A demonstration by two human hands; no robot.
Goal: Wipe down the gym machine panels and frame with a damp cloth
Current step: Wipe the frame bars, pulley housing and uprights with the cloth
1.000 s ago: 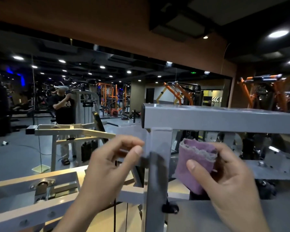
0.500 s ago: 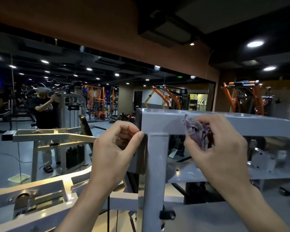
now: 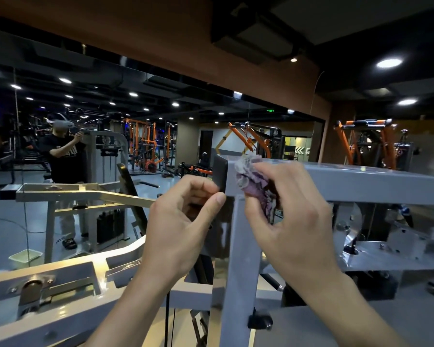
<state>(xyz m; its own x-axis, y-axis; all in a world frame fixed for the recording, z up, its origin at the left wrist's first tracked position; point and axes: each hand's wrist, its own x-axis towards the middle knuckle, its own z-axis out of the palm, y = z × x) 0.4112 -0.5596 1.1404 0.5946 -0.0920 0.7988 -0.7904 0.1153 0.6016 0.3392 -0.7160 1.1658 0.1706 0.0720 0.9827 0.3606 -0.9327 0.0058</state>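
A grey steel gym machine frame fills the foreground: a horizontal top beam (image 3: 361, 184) meets a vertical post (image 3: 238, 271) at a corner with a dark end cap (image 3: 219, 174). My right hand (image 3: 286, 221) grips a bunched purple cloth (image 3: 254, 181) and presses it against the front face of the beam, right at that corner. My left hand (image 3: 181, 221) sits just left of the post with its fingers curled, thumb and fingertips touching the dark edge below the end cap.
A large wall mirror (image 3: 135, 146) behind the machine reflects a person, grey and orange gym machines. A pale grey lever arm (image 3: 48, 291) of the machine runs lower left. A black knob (image 3: 258, 320) sticks out low on the post. A green tray (image 3: 24, 256) lies on the floor.
My right hand has lifted the cloth from below the top beam onto its front face, then slid it left to the corner. The left hand stays by the post.
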